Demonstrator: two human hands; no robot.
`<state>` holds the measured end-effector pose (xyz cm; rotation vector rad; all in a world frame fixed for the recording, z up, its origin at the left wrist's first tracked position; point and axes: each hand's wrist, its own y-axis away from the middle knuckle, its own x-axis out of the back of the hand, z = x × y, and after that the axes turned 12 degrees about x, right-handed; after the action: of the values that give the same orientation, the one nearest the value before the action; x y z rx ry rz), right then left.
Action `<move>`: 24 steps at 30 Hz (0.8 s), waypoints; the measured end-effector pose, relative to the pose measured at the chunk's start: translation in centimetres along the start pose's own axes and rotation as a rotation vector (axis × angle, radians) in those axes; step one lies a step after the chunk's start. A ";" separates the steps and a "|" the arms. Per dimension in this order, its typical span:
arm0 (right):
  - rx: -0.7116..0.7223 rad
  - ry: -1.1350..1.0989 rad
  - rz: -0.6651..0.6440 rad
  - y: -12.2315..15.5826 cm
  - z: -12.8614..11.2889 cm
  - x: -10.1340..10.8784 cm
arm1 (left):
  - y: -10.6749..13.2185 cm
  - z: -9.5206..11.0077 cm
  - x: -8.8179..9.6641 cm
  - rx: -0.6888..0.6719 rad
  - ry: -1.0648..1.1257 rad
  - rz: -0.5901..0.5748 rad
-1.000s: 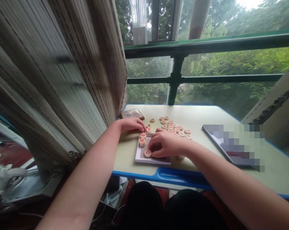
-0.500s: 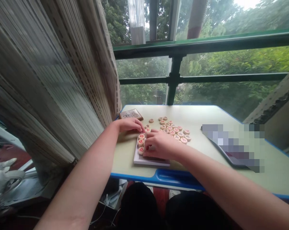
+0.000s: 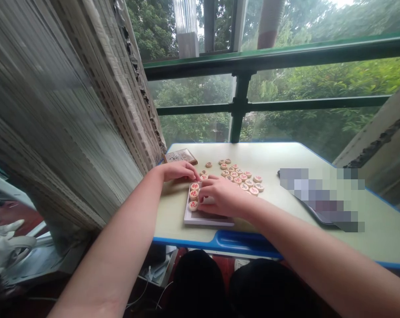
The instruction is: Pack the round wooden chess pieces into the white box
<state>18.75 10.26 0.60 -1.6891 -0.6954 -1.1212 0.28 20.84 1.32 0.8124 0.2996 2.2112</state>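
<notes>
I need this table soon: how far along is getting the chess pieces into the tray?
Early on. Done: three red-marked pieces lie in a column along the left side of the tray. In hand: the right hand covers the tray's middle, hiding whatever is under it; the left hand rests at its far-left corner. Left: a cluster of loose pieces lies on the table behind the tray.
</notes>
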 end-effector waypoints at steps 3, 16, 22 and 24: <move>0.030 -0.026 -0.012 0.0 0.0 0.0 | 0.1 0.0 0.0 -0.007 -0.005 0.012; 0.096 -0.042 0.007 -0.2 -0.5 0.0 | 0.0 -0.2 0.1 -0.012 0.020 0.005; 0.002 -0.037 -0.024 -0.2 -0.6 0.1 | 0.0 -0.1 0.1 -0.014 0.004 -0.017; -0.051 -0.028 -0.048 -0.2 -0.5 0.0 | 0.0 -0.1 0.2 -0.016 0.007 -0.017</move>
<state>18.38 9.84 0.80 -1.7419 -0.7337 -1.1590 0.13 20.96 1.33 0.7913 0.2909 2.1980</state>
